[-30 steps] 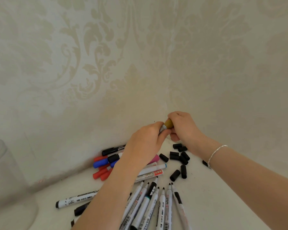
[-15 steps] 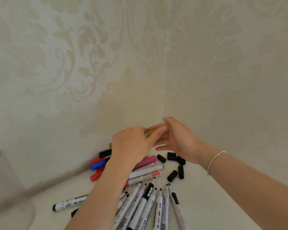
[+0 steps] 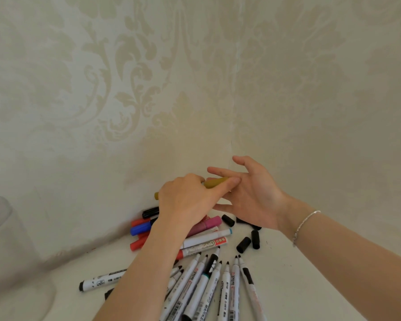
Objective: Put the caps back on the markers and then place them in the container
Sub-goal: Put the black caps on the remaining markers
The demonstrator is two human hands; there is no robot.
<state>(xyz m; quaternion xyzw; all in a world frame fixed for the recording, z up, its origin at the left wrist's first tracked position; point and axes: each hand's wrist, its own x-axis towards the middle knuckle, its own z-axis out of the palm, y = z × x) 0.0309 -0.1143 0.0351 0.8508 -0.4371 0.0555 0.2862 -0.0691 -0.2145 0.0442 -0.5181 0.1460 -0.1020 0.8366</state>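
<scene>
Left hand [image 3: 188, 200] gripping a mustard-yellow marker [image 3: 214, 182] above the table, long axis near level, cap end pointing right and slightly up, right hand [image 3: 250, 198] beside the cap, fingers spread, holding nothing, uncapped whiteboard markers [image 3: 222, 281] and loose black caps [image 3: 243, 244] lying below

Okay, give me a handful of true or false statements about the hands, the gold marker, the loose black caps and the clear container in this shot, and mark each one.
1. The left hand grips the gold marker. True.
2. The right hand is clenched in a fist. False: its fingers are spread and open.
3. Loose black caps lie on the table below the right hand. True.
4. The clear container stands at the right edge. False: it is at the far left.
5. Every white marker near the bottom has its cap on. False: several show bare black tips.
</scene>
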